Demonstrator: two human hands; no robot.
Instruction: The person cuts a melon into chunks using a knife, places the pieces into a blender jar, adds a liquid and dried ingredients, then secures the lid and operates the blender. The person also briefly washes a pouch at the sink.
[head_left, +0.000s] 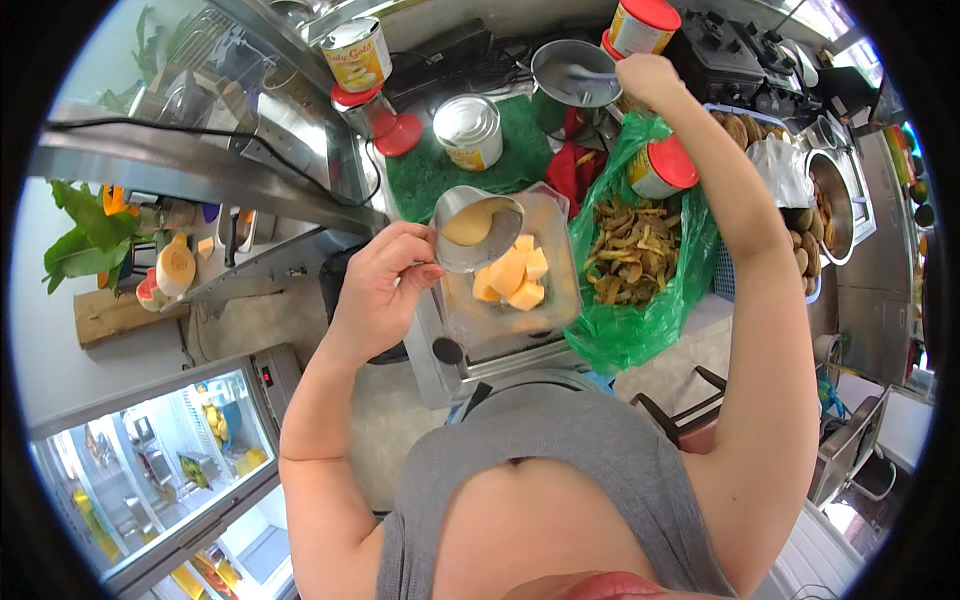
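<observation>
My left hand (390, 289) holds a small metal cup (480, 251) by its side, tilted, with a pale yellowish liquid in it. The cup is over the near-left rim area of a clear plastic blender jar (559, 300), which holds several orange fruit chunks (510, 277). Up at the back, my right hand (646, 79) is closed on the handle of a grey ladle or spoon (589, 73), whose other end rests inside a deep metal pot (574, 94). Whether its bowl touches the pot's bottom is unclear.
Right of the jar lies a green plastic bag (630, 341) with brown peels and a red-lidded can (664, 169). A metal can (469, 131) stands on a green cloth (420, 180). Further right are a blue basket (724, 277) and a gas stove (712, 60); a metal post (300, 195) crosses at left.
</observation>
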